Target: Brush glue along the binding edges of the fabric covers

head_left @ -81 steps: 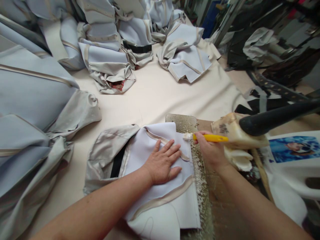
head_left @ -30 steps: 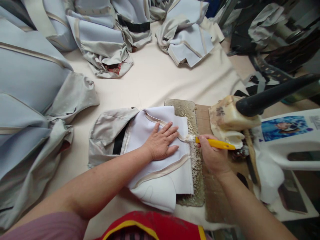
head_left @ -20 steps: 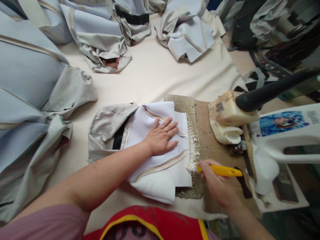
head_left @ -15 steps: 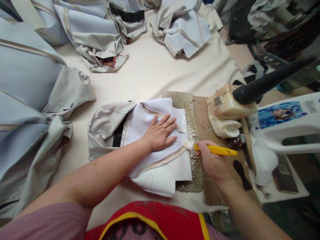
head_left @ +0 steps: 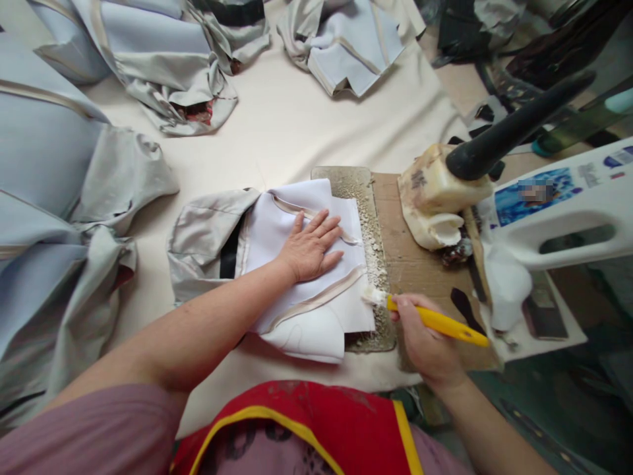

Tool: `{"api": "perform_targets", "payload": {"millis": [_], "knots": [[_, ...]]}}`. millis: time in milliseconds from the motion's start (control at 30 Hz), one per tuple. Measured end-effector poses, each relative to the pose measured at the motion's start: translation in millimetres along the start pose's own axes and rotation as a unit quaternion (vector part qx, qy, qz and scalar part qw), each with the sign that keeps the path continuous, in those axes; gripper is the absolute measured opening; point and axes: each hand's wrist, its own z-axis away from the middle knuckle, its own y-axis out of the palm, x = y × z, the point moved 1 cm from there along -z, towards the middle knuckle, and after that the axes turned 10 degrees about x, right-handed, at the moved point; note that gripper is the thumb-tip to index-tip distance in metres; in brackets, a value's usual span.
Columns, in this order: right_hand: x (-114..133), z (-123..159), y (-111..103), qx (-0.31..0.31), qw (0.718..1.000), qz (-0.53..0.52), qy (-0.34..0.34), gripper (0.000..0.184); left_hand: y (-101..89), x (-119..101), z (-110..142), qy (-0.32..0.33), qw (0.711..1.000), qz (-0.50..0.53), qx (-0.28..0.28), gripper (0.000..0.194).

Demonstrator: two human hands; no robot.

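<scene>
My left hand (head_left: 309,247) lies flat with fingers spread on a white fabric piece (head_left: 301,264) with beige trim, pinning it down. The piece's right edge rests on a crusted, glue-caked board (head_left: 368,198). My right hand (head_left: 425,340) is closed round a yellow-handled brush (head_left: 445,324). The brush's white bristle tip touches the fabric's lower right edge. A grey flap with a black strip (head_left: 212,241) hangs off the left of the same piece.
A grimy cream glue container (head_left: 435,204) with a black handle (head_left: 514,128) stands right of the board. A white plastic jug (head_left: 558,211) lies beyond it. Piles of pale blue and grey fabric pieces (head_left: 59,198) crowd the left and back of the cream table (head_left: 297,132).
My right hand has run the brush up and down the fabric's right edge and is now at the lower part. The left hand has stayed flat on the fabric. The view has tilted down.
</scene>
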Motion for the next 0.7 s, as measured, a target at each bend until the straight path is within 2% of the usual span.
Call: {"api": "perform_targets", "payload": {"millis": [67,167,300,367,433,533,600,633,700], "knots": [[1.8,2.5,4.9,0.029,0.999,0.013,-0.025,0.026,-0.5,-0.4,-0.1,-0.001,1.0,-0.002,-0.001,0.053],[6.5,22.3,6.4,0.064,0.995,0.034,-0.066,0.026,-1.7,0.1,-0.5,-0.001,1.0,-0.001,0.003,0.053],[13.1,42.1,-2.5,0.019,0.99,0.069,-0.121,0.017,-1.7,0.4,-0.8,-0.006,1.0,-0.001,0.017,0.054],[15.8,41.4,-3.4,-0.001,0.985,0.078,-0.152,0.012,-2.5,-1.9,0.2,-0.011,1.0,-0.006,0.024,0.054],[17.5,37.0,-0.7,0.011,0.98,0.079,-0.183,0.013,-6.8,-5.1,1.3,-0.018,0.999,-0.013,0.038,0.054],[15.2,31.7,0.6,0.042,0.977,0.092,-0.185,0.02,-24.7,-4.4,-0.3,-0.01,0.996,-0.022,0.09,0.054],[8.8,32.2,-5.0,0.026,0.981,0.108,-0.158,0.024,-45.9,4.8,-6.6,0.0,0.993,-0.04,0.109,0.058],[4.3,33.5,-9.4,0.008,0.983,0.116,-0.142,0.025,-58.2,12.9,-11.6,-0.007,0.993,-0.051,0.109,0.062],[-6.2,36.3,-18.5,-0.031,0.988,0.116,-0.099,0.023,-81.6,35.4,-24.4,-0.072,0.988,-0.056,0.125,0.075]]}}
